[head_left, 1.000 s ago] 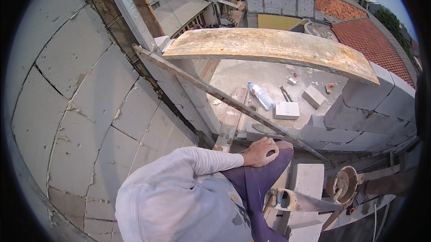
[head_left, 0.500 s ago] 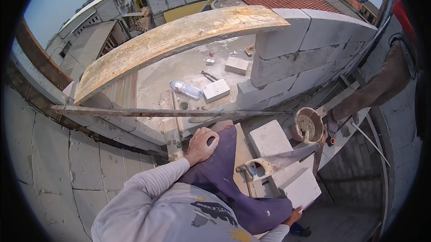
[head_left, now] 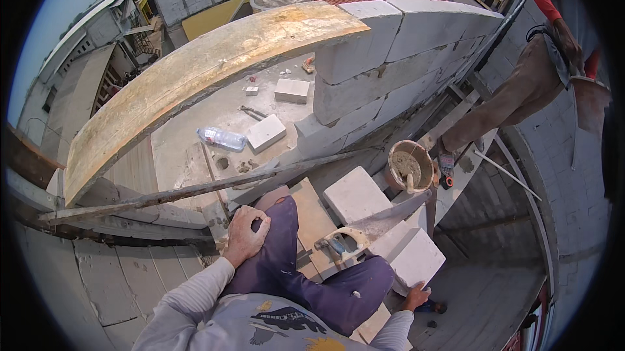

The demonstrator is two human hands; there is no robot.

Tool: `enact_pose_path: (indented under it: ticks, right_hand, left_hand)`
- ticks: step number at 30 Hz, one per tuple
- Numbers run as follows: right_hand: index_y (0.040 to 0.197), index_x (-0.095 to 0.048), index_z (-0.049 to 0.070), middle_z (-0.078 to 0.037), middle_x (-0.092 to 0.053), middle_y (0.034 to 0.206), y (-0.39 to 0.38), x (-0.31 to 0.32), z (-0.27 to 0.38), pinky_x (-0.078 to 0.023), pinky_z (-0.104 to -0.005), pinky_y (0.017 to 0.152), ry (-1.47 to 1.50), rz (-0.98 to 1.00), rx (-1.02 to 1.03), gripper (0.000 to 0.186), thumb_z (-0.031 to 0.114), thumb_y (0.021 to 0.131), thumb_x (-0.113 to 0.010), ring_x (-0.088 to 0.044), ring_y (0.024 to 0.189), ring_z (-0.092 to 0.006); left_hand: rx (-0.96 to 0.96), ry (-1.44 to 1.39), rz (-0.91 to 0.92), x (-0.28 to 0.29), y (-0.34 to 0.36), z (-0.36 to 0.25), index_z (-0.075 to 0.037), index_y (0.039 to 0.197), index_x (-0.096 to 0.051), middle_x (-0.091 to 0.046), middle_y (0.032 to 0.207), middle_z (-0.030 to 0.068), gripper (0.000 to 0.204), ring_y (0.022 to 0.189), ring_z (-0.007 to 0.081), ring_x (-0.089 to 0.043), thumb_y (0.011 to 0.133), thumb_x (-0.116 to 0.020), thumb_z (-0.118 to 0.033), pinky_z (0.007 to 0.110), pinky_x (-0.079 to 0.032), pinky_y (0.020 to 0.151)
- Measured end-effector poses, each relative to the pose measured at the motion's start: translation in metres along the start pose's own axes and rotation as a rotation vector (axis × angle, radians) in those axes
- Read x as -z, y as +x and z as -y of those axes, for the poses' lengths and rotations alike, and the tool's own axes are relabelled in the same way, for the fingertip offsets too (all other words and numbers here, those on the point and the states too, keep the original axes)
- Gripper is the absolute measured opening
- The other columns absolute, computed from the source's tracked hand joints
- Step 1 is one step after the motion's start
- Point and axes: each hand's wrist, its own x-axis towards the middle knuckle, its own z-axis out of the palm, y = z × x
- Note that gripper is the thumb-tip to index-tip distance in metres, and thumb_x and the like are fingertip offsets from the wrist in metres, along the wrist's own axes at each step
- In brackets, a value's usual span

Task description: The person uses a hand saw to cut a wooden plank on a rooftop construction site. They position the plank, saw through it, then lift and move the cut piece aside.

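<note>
My left hand rests on my left knee in purple trousers, fingers curled with nothing in them. My right hand grips the lower edge of a white block at the lower right. A handsaw with a pale handle lies across the blocks beside my legs, over a tool whose kind I cannot make out. Another white block sits beyond the saw. A bucket of grey mortar with a trowel handle in it stands further right.
A co-worker with a red sleeve stands at the right, holding a pail. An arched board spans above a metal bar, beside a block wall. A plastic bottle, loose blocks and pliers lie on the concrete slab beyond.
My view has swung right and down. My right hand has come into view on the block. The co-worker's red arm and pail show more at the right. My left hand stays on the knee.
</note>
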Motion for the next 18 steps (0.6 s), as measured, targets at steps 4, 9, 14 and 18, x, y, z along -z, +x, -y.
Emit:
enact_pose_path:
  ticks: [4, 9, 14, 18]
  right_hand:
    - [0.155, -0.045, -0.002, -0.035, -0.063, 0.13, -0.012, 0.033, 0.048, -0.046, -0.0632, 0.107, -0.099, -0.135, 0.09, 0.073, 0.054, 0.109, -0.051, -0.061, 0.124, -0.0514]
    - [0.154, -0.045, -0.003, -0.036, -0.056, 0.14, -0.051, 0.1, 0.196, -0.052, -0.0582, 0.098, 0.062, 0.082, 0.519, 0.065, 0.045, 0.111, -0.049, -0.062, 0.122, -0.05]
    - [0.136, -0.057, -0.004, -0.018, -0.062, 0.118, -0.19, 0.21, 0.395, -0.05, -0.0434, 0.095, 0.503, 0.567, 0.951, 0.045, 0.033, 0.112, -0.059, -0.061, 0.104, -0.0309]
    - [0.13, -0.061, -0.004, -0.015, -0.064, 0.121, -0.315, 0.304, 0.523, -0.052, -0.0394, 0.101, 0.463, 1.086, 1.052, 0.033, 0.021, 0.109, -0.063, -0.064, 0.11, -0.024]
  left_hand:
    - [0.015, 0.012, 0.001, 0.039, 0.0, -0.004, -0.013, 0.103, -0.073, -0.066, 0.107, 0.0114, 0.017, 0.108, 0.0341, -0.061, 0.096, -0.071, -0.028, 0.046, -0.048, 0.102]
    - [0.189, -0.134, -0.031, 0.088, -0.036, 0.0, -0.011, 0.111, -0.071, -0.068, 0.114, 0.0126, 0.02, 0.114, 0.0352, -0.062, 0.101, -0.067, -0.027, 0.046, -0.048, 0.105]
    - [0.484, -0.389, -0.255, 0.169, -0.08, -0.045, -0.005, 0.112, -0.071, -0.072, 0.11, 0.0148, 0.022, 0.106, 0.0347, -0.068, 0.103, -0.065, -0.025, 0.043, -0.053, 0.096]
    - [0.861, -0.369, -0.553, 0.243, -0.101, -0.089, -0.002, 0.116, -0.071, -0.075, 0.111, 0.0172, 0.025, 0.102, 0.0289, -0.072, 0.106, -0.063, -0.023, 0.038, -0.055, 0.092]
